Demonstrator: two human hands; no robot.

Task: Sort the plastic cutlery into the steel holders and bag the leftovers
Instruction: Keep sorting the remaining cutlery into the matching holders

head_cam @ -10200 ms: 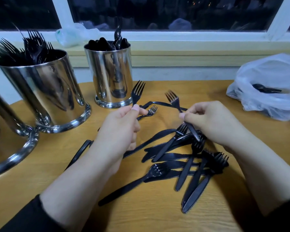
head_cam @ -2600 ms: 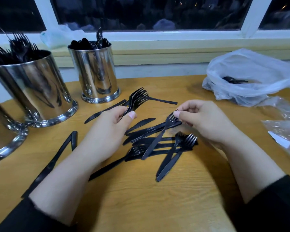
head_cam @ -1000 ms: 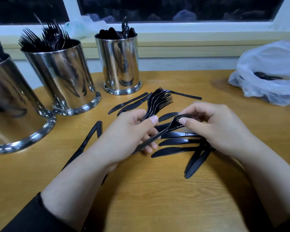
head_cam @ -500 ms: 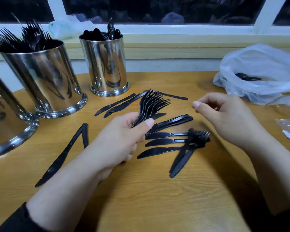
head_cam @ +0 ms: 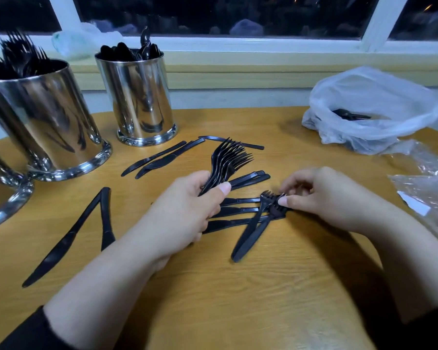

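Note:
My left hand (head_cam: 185, 213) grips a fanned bundle of black plastic forks (head_cam: 229, 159), tines pointing up and away. My right hand (head_cam: 321, 195) pinches the tines of a black fork (head_cam: 257, 218) lying across several black knives (head_cam: 233, 210) in the middle of the wooden table (head_cam: 238, 299). A steel holder of forks (head_cam: 43, 122) stands at the left. A steel holder of spoons (head_cam: 139, 97) stands behind it to the right. More knives (head_cam: 159, 159) lie near the holders, and two knives (head_cam: 86, 223) form a V at the left.
A white plastic bag (head_cam: 372, 109) holding some black cutlery sits at the back right. Clear plastic wrap (head_cam: 425, 188) lies at the right edge. Part of a third steel holder (head_cam: 0, 198) shows at the far left. A window sill runs along the back.
My right hand has come down from the air onto the fork heads on the knife pile and now pinches one. The left hand still holds its fork bundle.

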